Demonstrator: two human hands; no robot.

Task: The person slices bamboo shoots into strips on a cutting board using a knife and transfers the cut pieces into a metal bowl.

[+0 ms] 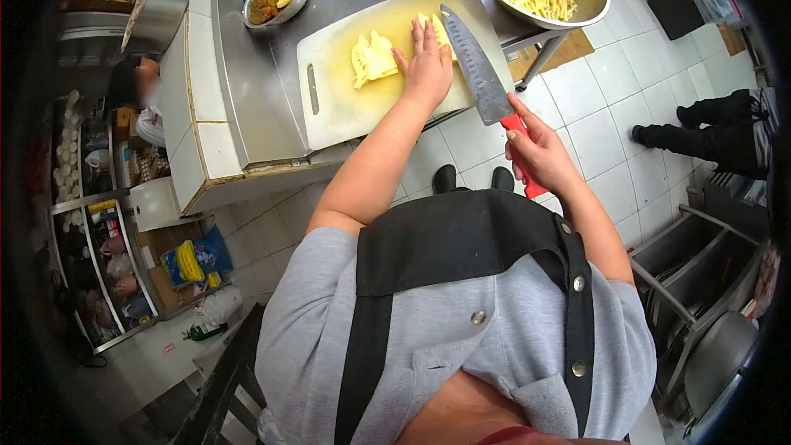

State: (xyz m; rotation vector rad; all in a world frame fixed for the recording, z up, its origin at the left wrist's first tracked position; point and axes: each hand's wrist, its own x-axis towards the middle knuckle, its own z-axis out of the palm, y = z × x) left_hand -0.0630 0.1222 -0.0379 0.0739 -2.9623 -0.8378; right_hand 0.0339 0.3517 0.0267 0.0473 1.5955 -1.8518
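My right hand is wrapped round the red handle of a large kitchen knife. Its dimpled blade lies along the right part of a white cutting board, pointing away from me, close to pale yellow slices. My left hand rests on those slices with its fingers stretched out and slightly spread, just left of the blade. Another small heap of yellow slices lies on the board, left of my fingers. What the slices are cut from I cannot make out.
A metal bowl of thin yellow strips stands at the back right. At the back left, a clear container holds yellow and brownish pieces on the steel counter. One person's dark-trousered legs show at right, another person is at far left.
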